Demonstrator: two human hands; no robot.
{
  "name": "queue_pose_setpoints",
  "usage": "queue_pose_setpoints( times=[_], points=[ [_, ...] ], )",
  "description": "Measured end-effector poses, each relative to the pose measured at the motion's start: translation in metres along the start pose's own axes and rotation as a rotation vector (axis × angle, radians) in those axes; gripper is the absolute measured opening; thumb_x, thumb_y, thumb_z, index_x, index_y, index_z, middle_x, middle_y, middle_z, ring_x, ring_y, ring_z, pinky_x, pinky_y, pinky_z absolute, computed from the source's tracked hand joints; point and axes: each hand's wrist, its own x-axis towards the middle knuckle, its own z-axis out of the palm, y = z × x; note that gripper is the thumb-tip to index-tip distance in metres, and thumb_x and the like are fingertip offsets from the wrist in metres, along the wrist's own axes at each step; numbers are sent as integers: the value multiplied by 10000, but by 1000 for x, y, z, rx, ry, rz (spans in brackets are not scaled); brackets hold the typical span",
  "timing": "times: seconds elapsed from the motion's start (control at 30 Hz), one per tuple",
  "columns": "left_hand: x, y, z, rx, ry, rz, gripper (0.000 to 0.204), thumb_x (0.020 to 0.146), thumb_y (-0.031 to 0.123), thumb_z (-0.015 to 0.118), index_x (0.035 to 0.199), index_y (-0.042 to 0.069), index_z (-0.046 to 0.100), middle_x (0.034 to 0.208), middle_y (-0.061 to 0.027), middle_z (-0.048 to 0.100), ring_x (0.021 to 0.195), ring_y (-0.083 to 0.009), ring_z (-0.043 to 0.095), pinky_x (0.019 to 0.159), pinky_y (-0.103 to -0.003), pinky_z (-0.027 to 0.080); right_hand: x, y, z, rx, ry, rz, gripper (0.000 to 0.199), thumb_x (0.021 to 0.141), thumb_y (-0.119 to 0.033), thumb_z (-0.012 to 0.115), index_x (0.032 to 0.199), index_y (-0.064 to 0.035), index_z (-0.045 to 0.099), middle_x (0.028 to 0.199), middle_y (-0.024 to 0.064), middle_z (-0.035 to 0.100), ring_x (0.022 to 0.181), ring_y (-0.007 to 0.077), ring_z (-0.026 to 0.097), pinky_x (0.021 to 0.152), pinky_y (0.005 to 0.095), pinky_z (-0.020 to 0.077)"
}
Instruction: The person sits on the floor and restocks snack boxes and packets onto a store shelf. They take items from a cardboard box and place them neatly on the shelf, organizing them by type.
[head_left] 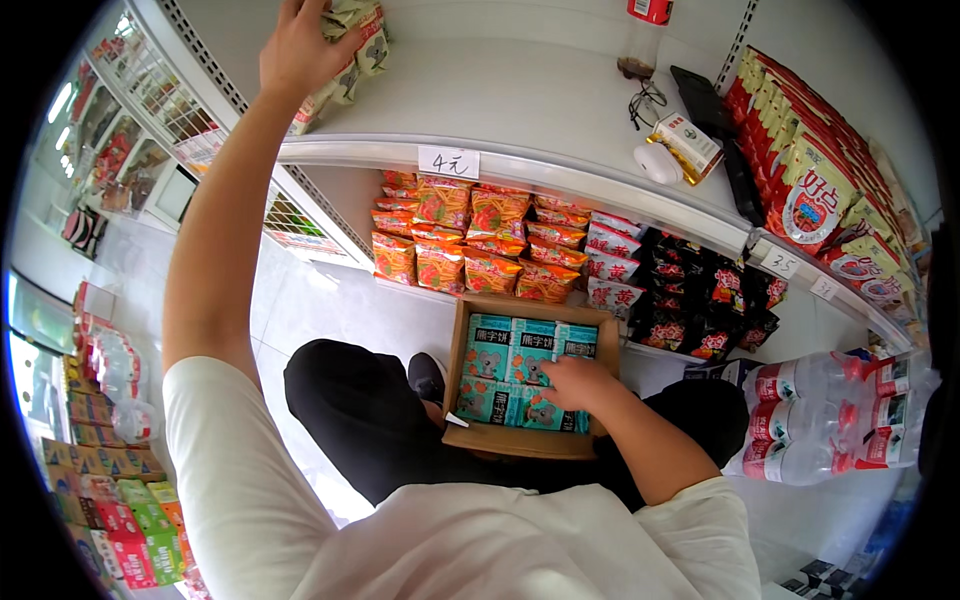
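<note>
My left hand (298, 55) is stretched up to the far left of the upper shelf. Its thumb and fingers are around cream-coloured snack packs (372, 45) with a koala picture, standing in a short row there. On my lap, between my knees, rests an open cardboard box (520, 440) filled with teal snack packs (487, 362) that also bear a koala. Inside the box's right side, my right hand (578, 385) has its fingers curled onto one of the teal packs. Its fingertips are partly hidden against the packs.
Orange snack bags (440, 265) and black bags (700, 300) fill the lower shelf. The upper shelf (500, 100) holds eyeglasses (647, 100), a white-and-gold carton (688, 143), a bottle (642, 45) and red-and-cream bags (805, 195). Wrapped bottles (810, 415) stand at my right.
</note>
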Motion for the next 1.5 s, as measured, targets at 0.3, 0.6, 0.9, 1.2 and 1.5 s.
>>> queue_pose_setpoints(
  times=[0.3, 0.6, 0.9, 1.2, 1.5],
  points=[
    [-12, 44, -83, -300, 111, 72, 535, 725, 243, 796, 1186, 55, 601, 1211, -236, 629, 1051, -430, 647, 901, -519, 515, -6, 1, -6, 62, 148, -45, 453, 930, -343, 708, 1291, -77, 640, 1160, 185, 677, 1079, 377, 683, 886, 500, 573],
    [-123, 85, -123, -849, -161, 376, 568, 737, 333, 756, 1122, -65, 630, 1082, -170, 647, 967, -280, 636, 873, -357, 508, -24, -15, -35, 560, 696, -425, 413, 896, -93, 706, 1298, -66, 620, 1262, 157, 637, 1152, 312, 648, 913, 431, 558],
    [-252, 145, -87, -993, -540, 478, 601, 568, 253, 832, 1077, -24, 673, 1115, -251, 669, 937, -417, 684, 776, -444, 586, -44, -58, -13, 887, 677, -535, 1112, 761, -298, 903, 1614, -45, 236, 1472, 214, 486, 1295, 376, 569, 1024, 450, 507],
    [-292, 165, -62, -906, -621, 635, 588, 526, 312, 846, 1013, 23, 688, 1077, -153, 679, 782, -301, 657, 572, -376, 529, -36, -59, -16, 871, 494, -158, 916, 729, -298, 930, 1445, -46, 417, 1272, 211, 652, 1210, 406, 629, 960, 466, 528],
    [-263, 125, -25, -1078, -349, 544, 524, 748, 374, 783, 991, -81, 696, 968, -221, 697, 781, -342, 670, 672, -391, 552, 5, -13, 31, 1745, 158, -86, 921, 870, 19, 688, 1637, -147, 204, 1617, 161, 339, 1397, 294, 509, 1053, 400, 521]
  ],
)
